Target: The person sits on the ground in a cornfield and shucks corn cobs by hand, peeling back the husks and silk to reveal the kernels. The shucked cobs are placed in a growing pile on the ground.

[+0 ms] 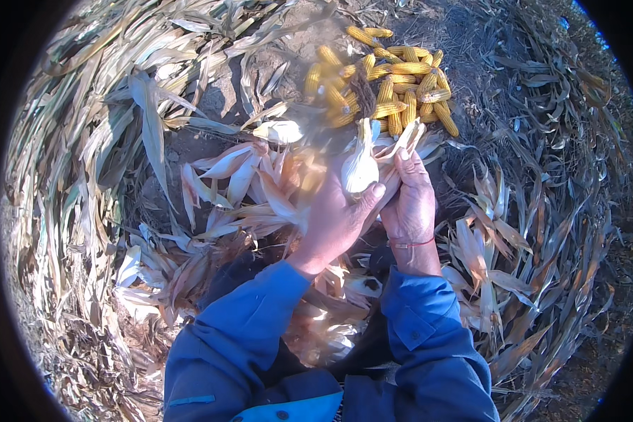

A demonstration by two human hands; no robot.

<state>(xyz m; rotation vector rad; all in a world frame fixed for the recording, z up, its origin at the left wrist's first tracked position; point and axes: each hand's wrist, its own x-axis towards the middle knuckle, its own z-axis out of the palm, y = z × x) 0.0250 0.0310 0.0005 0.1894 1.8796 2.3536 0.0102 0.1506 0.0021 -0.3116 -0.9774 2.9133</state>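
Note:
In front of me my left hand [337,216] is wrapped around a corn husk [360,171], a pale, bulging one with its narrow end pointing away from me. The thumb lies along its near side. My right hand [412,203], with a thin red cord at the wrist, has its thumb and fingers closed on dry husk leaves [405,138] just to the right. Both hands are close together over the husk litter. Whether a cob is inside the held husk is hidden. A blurred smear on the view covers part of the left hand.
Beyond my hands lies a pile of bare yellow corn cobs [401,79]. One ear in pale husk [278,132] lies left of it. Loose husks [248,179] cover the ground near me. Dry corn stalks [79,174] are heaped at left, and more dry leaves [538,253] at right.

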